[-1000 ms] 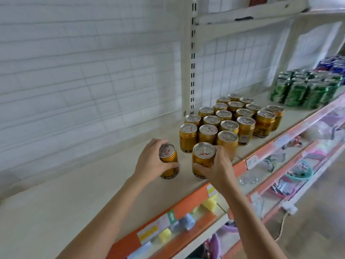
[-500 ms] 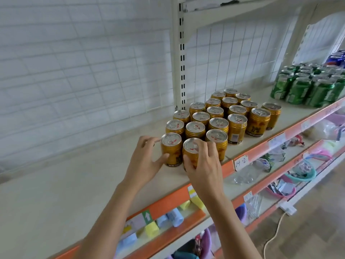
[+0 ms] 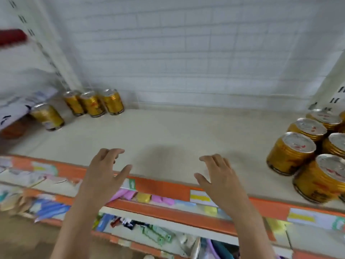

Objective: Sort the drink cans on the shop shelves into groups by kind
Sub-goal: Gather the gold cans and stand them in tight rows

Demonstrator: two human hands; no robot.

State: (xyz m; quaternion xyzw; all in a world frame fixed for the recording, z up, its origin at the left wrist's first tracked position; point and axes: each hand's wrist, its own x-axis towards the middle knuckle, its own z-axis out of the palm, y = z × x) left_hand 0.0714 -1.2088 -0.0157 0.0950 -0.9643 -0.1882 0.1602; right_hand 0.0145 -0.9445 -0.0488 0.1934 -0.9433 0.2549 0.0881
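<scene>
Both hands hang over the front edge of the shelf, holding nothing: the left hand (image 3: 106, 172) at about 7 o'clock from the middle of the view, the right hand (image 3: 218, 174) at about 5 o'clock, the two well apart with bare shelf between them. The fingers of each are spread and loosely bent, the thumbs turned inward toward each other, and neither hand touches a can. The shelf (image 3: 168, 131) is a pale, flat board with an orange price strip (image 3: 164, 187) along its front, on which sit white and yellow labels. At 3 o'clock, at the right edge of the view, stands the grouped gold cans (image 3: 306, 146), upright and packed against one another, their silver tops with red markings facing up; the nearest of them stands just beside the front edge of the shelf and part of the group is cut off by the frame. At about 10 o'clock, far across the shelf from that group, stand three gold cans in a row (image 3: 93, 103) against the white grid back panel (image 3: 186, 53), touching or nearly touching each other, and a fourth gold can (image 3: 47, 116) stands a little nearer and to their left, apart from the row. All four appear tilted by the wide lens and are somewhat blurred. A slotted white upright (image 3: 46, 51) rises behind them. Below the price strip a lower shelf (image 3: 168, 217) holds small pastel-coloured goods, too blurred to name.
</scene>
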